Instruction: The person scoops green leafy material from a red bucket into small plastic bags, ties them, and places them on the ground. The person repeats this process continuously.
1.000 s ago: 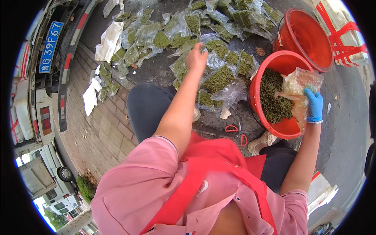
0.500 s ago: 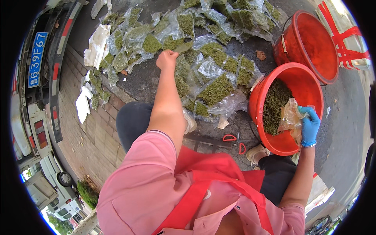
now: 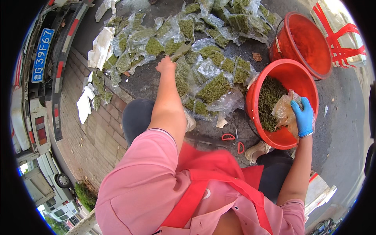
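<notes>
My bare left hand [image 3: 166,64] reaches forward with its fingers closed on the end of a clear plastic bag [image 3: 181,51] of small green grains, among many similar bags on the ground. My right hand [image 3: 303,116], in a blue glove, is over the near red bucket [image 3: 300,74], its fingers closed on a crumpled clear plastic bag [image 3: 283,108]. A heap of dark green grains [image 3: 270,98] lies in that bucket, and the crumpled bag partly covers it.
A second red bucket [image 3: 305,43] stands behind the first, beside a white box with red tape [image 3: 344,39]. Red-handled scissors [image 3: 228,136] lie near my feet. White foam pieces [image 3: 101,49] are at the left. A parked vehicle's rear bumper [image 3: 60,66] edges the left side.
My head view has shifted slightly. The left hand keeps its grip on the bag end; the right hand has turned a little over the crumpled bag in the bucket.
</notes>
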Action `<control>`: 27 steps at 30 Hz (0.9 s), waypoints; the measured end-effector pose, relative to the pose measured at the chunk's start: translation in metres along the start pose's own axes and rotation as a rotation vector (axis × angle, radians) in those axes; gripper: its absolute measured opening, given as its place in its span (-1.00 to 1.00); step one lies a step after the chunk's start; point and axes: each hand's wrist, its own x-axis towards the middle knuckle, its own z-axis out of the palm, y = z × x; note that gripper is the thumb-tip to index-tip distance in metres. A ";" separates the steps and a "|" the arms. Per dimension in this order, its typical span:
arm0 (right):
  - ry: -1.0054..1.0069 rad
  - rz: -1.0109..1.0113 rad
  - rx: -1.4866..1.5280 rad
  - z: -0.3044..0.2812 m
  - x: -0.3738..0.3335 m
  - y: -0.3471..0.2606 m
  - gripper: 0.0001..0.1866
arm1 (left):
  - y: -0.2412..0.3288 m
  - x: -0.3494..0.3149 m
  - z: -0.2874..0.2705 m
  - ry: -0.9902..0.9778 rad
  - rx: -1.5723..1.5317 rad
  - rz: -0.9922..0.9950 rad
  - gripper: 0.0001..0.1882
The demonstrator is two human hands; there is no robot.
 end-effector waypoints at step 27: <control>0.106 -0.350 0.078 -0.015 -0.026 -0.054 -0.46 | 0.166 -0.298 -0.148 0.623 -0.431 1.710 -0.95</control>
